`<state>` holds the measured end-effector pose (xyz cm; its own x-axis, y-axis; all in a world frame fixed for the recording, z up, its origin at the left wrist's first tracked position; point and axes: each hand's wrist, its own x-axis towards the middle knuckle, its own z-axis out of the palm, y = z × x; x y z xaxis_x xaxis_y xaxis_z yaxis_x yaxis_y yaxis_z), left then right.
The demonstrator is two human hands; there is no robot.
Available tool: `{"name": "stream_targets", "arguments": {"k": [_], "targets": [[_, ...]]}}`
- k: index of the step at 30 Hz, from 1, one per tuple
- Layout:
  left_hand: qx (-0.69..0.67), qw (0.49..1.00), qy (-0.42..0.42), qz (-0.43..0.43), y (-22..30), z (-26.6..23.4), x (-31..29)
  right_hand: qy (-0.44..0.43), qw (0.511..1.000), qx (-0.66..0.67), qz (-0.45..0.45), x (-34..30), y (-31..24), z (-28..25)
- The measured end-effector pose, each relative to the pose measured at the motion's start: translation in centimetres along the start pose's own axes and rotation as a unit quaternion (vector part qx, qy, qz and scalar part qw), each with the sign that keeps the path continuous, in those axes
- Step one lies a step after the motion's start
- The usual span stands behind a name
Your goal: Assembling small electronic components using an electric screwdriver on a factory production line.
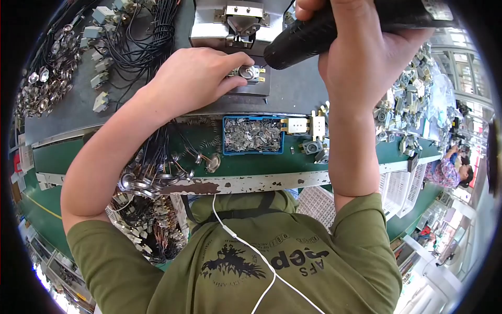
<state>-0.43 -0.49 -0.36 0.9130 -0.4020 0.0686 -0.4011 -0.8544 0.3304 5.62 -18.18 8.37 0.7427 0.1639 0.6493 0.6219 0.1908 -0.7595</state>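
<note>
My left hand (pixel 201 70) reaches over the grey bench top. Its thumb and forefinger pinch a small part with a round metal cap (pixel 247 73) and brass tabs, on a metal block just in front of a steel fixture (pixel 243 23). My right hand (pixel 361 39) is wrapped round a thick black cylindrical tool (pixel 308 44). The tool lies slantwise, with its rounded end down to the left, close to the part. Whether that end touches anything, I cannot tell.
A blue tray (pixel 253 153) of small metal pieces sits on the green ledge. Black cables (pixel 144 47) and round metal caps (pixel 44 89) lie left. Several metal-and-white parts (pixel 408 97) are heaped right. White crates (pixel 400 183) stand below. Another person (pixel 444 170) is far right.
</note>
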Motion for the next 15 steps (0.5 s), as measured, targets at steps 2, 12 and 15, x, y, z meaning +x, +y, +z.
{"name": "stream_targets", "arguments": {"k": [2,12,15], "targets": [[-0.001,1.0,0.003,-0.001,0.0,0.1,0.1,0.027,0.997,0.013,0.07,-0.3,-0.4,0.3],[0.005,1.0,0.003,0.002,0.1,0.2,-0.1,0.03,0.997,0.032,0.067,-1.3,0.4,0.7],[0.001,1.0,0.007,0.004,0.0,0.4,-0.1,0.027,0.997,0.032,0.062,-1.5,0.8,0.9]]}}
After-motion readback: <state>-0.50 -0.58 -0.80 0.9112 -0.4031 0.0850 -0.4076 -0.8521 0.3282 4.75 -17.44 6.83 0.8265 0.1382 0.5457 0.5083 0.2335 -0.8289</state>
